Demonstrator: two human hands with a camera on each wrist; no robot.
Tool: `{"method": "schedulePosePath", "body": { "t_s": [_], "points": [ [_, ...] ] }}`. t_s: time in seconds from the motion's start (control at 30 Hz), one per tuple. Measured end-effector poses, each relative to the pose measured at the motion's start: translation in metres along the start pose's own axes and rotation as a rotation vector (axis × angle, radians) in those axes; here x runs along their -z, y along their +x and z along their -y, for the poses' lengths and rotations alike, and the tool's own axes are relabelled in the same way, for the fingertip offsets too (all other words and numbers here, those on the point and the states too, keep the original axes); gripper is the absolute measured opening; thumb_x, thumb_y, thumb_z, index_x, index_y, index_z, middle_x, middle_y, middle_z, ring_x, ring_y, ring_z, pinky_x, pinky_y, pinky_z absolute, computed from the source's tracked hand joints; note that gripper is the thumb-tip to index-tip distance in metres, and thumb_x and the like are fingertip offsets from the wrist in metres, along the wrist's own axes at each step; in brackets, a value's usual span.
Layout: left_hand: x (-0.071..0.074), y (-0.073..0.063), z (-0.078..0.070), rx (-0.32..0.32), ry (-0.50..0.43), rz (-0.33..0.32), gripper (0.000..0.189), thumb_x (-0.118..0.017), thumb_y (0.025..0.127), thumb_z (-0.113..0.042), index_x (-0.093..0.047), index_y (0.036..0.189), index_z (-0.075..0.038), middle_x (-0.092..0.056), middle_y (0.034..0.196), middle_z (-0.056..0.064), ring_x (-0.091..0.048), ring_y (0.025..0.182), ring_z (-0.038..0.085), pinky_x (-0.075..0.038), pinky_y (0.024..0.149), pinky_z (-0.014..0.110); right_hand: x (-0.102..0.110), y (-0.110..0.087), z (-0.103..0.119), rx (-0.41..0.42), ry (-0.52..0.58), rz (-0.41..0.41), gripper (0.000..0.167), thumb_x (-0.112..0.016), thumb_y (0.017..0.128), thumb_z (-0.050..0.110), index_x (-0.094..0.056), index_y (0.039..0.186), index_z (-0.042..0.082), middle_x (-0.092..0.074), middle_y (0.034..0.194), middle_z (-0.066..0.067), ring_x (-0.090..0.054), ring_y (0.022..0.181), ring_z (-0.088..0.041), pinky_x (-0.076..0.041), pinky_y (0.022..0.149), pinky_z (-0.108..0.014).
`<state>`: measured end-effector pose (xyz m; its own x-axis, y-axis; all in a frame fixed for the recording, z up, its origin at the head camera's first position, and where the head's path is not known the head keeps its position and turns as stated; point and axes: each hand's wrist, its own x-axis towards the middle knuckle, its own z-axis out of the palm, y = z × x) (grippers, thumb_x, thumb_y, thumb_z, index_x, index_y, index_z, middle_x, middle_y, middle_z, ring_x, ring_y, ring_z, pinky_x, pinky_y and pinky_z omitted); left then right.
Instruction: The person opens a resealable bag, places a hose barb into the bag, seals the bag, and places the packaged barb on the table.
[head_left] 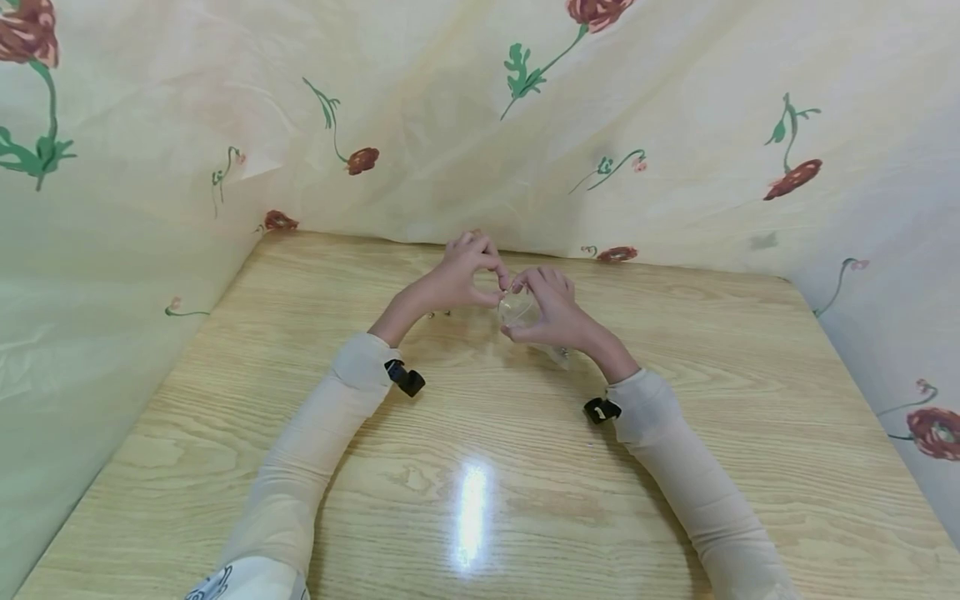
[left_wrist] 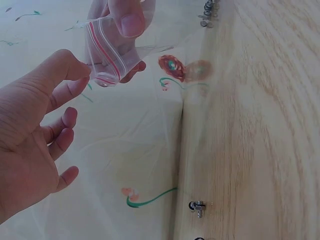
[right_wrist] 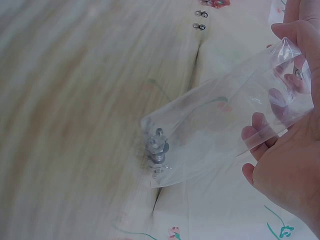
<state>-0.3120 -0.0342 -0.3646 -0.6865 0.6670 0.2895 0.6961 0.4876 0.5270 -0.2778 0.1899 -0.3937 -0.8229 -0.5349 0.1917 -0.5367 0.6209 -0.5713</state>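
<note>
Head view shows the left hand (head_left: pixel 456 279) raised above the wooden table (head_left: pixel 225 433), its thumb and forefinger pinched together at the mouth of a small clear zip bag (head_left: pixel 519 308); whether they grip the rim or something tiny cannot be told. From the left wrist view the other fingers (left_wrist: pixel 64 120) of that hand hang loosely curled. The bag is transparent plastic with a red zip line along its open top (left_wrist: pixel 106 54). It is held in the air near the far edge of the table, mouth up. A few metal bolts (right_wrist: pixel 157 147) lie bunched in its bottom corner. To the right, the right hand (head_left: pixel 553 312) grips the bag's upper part, thumb on one side and fingers (right_wrist: pixel 255 125) curled behind. Several loose bolts (left_wrist: pixel 197 206) lie on the table close to the flowered cloth (head_left: pixel 675 125).
</note>
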Motion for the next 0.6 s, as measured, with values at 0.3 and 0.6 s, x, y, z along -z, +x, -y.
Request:
{"method": "schedulePosePath", "body": {
  "t_s": [0.3, 0.6],
  "points": [
    [-0.0033, -0.0015, 0.0, -0.007, -0.014, -0.002, 0.007, -0.077, 0.087, -0.016, -0.072, 0.091, -0.016, -0.055, 0.112, 0.007, -0.039, 0.127, 0.033, -0.022, 0.108, 0.056, 0.0003, 0.0003, 0.0016, -0.004, -0.002, 0.006, 0.057, -0.083, 0.077, 0.028, -0.05, 0.118, 0.008, -0.048, 0.12, -0.018, -0.036, 0.118, -0.032, -0.017, 0.106, -0.059],
    [-0.0069, -0.002, -0.0004, -0.031, -0.002, -0.031, 0.004, -0.076, 0.088, -0.016, -0.073, 0.09, -0.014, -0.055, 0.108, 0.007, -0.04, 0.128, 0.033, -0.021, 0.112, 0.06, 0.0017, 0.0007, 0.0014, 0.003, 0.011, 0.016, 0.054, -0.082, 0.079, 0.027, -0.049, 0.117, 0.008, -0.047, 0.12, -0.019, -0.034, 0.119, -0.032, -0.016, 0.102, -0.056]
  ]
}}
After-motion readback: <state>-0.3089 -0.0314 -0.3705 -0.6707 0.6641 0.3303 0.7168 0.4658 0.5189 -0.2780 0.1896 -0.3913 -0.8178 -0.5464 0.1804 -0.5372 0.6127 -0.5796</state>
